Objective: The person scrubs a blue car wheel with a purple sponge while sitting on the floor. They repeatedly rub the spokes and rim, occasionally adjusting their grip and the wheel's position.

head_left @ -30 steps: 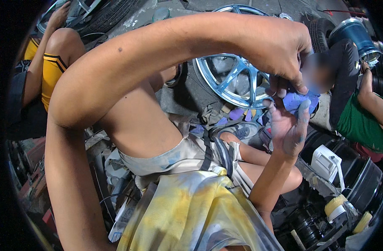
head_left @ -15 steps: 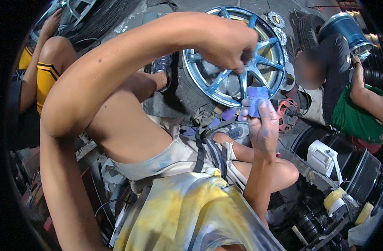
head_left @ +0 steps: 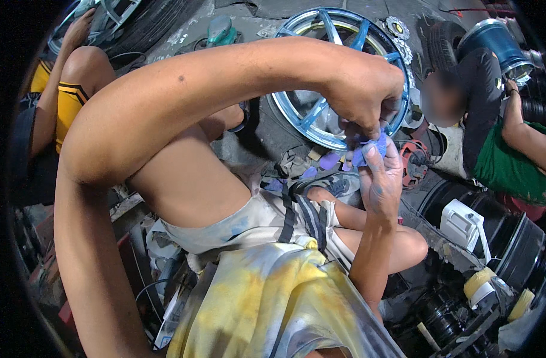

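A small piece of purple sandpaper [head_left: 371,152] is pinched between the thumb and fingers of my right hand [head_left: 384,179]. It looks bent and creased. My left hand [head_left: 365,92] reaches across from the left, and its fingertips close on the upper edge of the same piece. Its knuckles hide some of those fingers. Just beyond both hands lies a blue, multi-spoke wheel rim [head_left: 311,116], partly covered by my left hand and forearm.
Purple scraps [head_left: 329,161] and a crumpled cloth [head_left: 294,164] lie below the rim. A green sander-like tool [head_left: 221,31] sits at the back. Co-workers sit left and right, one in a green shirt [head_left: 517,161]. A white box-shaped device [head_left: 462,225] rests on dark rims at right.
My left hand has moved right and down from over the rim's spokes to the sandpaper. The sandpaper, flatter and upright before, is now bent between both hands.
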The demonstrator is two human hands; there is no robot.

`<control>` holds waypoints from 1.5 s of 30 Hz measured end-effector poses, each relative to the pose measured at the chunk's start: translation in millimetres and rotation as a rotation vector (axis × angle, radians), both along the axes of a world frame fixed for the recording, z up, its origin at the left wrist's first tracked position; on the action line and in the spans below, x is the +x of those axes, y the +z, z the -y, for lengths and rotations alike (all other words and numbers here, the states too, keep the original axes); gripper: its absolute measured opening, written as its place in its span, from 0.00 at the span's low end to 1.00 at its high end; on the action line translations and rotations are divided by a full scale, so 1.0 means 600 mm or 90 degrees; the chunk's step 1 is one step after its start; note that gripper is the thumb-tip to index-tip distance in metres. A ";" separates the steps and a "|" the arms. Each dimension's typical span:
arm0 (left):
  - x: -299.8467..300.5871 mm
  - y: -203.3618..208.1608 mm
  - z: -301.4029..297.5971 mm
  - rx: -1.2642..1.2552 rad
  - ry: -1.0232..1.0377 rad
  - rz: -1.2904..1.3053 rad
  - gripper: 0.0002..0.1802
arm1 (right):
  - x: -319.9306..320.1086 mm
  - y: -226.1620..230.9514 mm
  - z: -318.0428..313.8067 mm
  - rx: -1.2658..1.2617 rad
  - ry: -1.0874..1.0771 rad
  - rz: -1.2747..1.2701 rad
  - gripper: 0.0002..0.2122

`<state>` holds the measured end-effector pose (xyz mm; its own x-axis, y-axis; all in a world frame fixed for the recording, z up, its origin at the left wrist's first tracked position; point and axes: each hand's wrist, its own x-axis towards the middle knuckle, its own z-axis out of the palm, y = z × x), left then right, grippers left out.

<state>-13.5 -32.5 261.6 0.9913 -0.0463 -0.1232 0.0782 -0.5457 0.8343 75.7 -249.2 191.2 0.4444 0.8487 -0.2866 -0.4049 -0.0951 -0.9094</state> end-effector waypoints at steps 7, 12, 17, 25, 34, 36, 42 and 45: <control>-0.010 0.016 0.015 0.205 0.048 0.165 0.14 | 0.004 -0.093 0.009 -0.132 0.097 0.377 0.05; -0.012 0.026 0.013 0.218 0.051 0.170 0.13 | -0.019 -0.209 -0.018 -0.011 0.229 0.773 0.08; -0.021 0.039 0.002 0.197 0.060 0.177 0.13 | -0.013 -0.236 -0.025 0.007 0.278 0.812 0.10; -0.017 0.032 -0.002 0.229 0.078 0.184 0.13 | -0.015 -0.266 -0.032 0.059 0.253 0.834 0.08; -0.024 0.028 -0.002 0.284 0.087 0.221 0.16 | 0.000 -0.217 -0.007 0.058 0.249 0.798 0.07; -0.007 0.036 0.000 0.285 0.049 0.048 0.15 | -0.030 -0.225 -0.036 0.071 0.228 0.827 0.06; -0.008 0.046 -0.009 0.306 0.034 -0.038 0.16 | -0.058 -0.222 -0.091 0.002 0.295 0.952 0.02; -0.031 0.056 -0.044 0.206 0.023 0.020 0.18 | -0.041 -0.219 -0.103 -0.007 0.356 0.924 0.02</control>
<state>-32.3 -5.8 295.0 0.9951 0.0248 -0.0955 0.0791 -0.7800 0.6207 51.1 -187.5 59.6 -0.0245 0.9960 0.0857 0.8781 0.0624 -0.4744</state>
